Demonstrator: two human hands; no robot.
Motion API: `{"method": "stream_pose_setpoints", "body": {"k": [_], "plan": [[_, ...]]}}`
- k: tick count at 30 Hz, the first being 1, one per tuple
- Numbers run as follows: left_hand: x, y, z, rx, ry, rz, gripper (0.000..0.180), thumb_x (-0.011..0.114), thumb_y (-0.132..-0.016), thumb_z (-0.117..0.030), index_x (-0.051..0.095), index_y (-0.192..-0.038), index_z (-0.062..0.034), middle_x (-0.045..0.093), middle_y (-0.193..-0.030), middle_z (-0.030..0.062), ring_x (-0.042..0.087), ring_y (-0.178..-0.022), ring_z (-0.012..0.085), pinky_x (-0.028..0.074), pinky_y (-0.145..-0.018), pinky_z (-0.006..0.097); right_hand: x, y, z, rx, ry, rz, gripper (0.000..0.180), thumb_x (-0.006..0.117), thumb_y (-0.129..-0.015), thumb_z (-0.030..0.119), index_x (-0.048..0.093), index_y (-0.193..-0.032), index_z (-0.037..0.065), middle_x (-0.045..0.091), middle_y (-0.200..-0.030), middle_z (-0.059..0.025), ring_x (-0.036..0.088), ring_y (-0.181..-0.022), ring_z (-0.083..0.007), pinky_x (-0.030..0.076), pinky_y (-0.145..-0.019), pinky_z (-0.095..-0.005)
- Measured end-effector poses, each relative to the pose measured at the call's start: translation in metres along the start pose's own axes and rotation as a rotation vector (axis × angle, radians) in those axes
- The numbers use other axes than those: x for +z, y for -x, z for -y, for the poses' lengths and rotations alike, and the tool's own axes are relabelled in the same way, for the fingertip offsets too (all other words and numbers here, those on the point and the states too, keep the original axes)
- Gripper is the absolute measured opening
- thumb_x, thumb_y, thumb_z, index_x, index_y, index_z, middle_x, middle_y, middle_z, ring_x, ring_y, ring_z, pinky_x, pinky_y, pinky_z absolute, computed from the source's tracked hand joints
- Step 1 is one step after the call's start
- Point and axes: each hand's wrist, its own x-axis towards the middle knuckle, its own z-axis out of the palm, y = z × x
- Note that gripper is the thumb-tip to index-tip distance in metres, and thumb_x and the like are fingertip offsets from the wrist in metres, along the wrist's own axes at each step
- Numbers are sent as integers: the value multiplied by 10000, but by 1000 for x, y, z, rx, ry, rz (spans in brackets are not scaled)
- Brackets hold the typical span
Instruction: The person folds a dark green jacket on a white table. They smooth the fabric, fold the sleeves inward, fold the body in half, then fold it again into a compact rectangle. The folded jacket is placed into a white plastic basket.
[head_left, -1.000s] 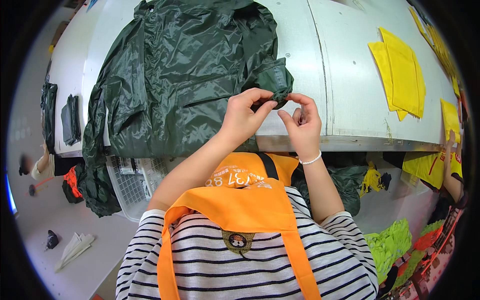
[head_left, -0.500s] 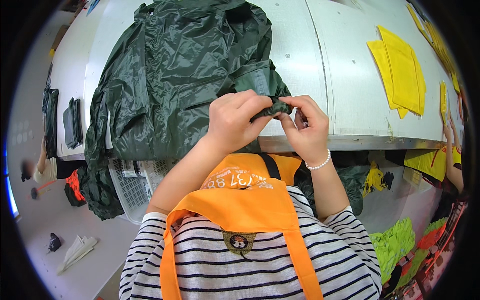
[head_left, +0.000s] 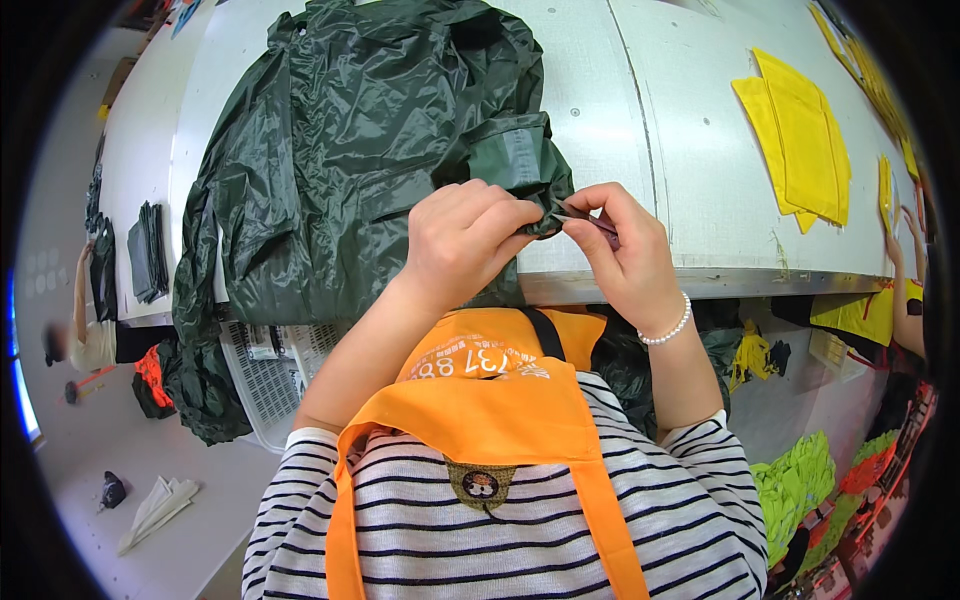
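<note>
At the centre of the frame, our left hand (head_left: pixel 462 238) has its fingers clamped on the cuff (head_left: pixel 543 222) of a dark green jacket (head_left: pixel 370 120), which lies on the counter (head_left: pixel 590 90) from upper left to centre. Right of centre, our right hand (head_left: pixel 637 250) has its fingers closed on a small pointed tool (head_left: pixel 607 229), its tip at the cuff. Yellow cloth (head_left: pixel 805 140) lies upper right.

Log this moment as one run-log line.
left hand: holds sleeve end of dark green jacket; right hand: holds small pointed tool at sleeve end; jacket: on white table; yellow pieces: to right
</note>
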Motion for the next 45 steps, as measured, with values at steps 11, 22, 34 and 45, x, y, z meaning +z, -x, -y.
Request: {"method": "stream_pose_setpoints", "body": {"k": [11,22,34,45], "plan": [[-2,-3,0,11,0,6,238,765,-583,-112,615,-767,-110,547,-654,-8,527,-567,175,377,-493,297,-2,-7,4,-109,143,-14,194,683,-841,190,593,-897,29,605,-818,-78,617,-647,-194,486,-565,-257],[-8,-3,3,-63,74,-47,308,813,-551,-127,631,-795,-88,609,-738,15,577,-704,211,420,-656,326,-8,-45,-65,208,-626,205,588,702,-831,228,460,-1336,50,552,-1096,-29,394,-581,-9,333,-483,-171],[4,17,8,-931,713,219,663,855,-621,-173,495,-1144,18,592,-1043,66,544,-969,124,446,-860,275,22,-72,-68,132,-228,-197,171,709,-702,-7,559,-780,16,456,-640,20,411,-618,-52,362,-530,-219],[-6,9,58,-806,-93,-234,179,638,-586,44,503,-684,-22,534,-631,162,544,-589,327,436,-561,354,41,-38,-12,-173,98,-169,205,669,-664,-58,524,-776,34,496,-760,-72,519,-603,-182,442,-534,-297]]}}
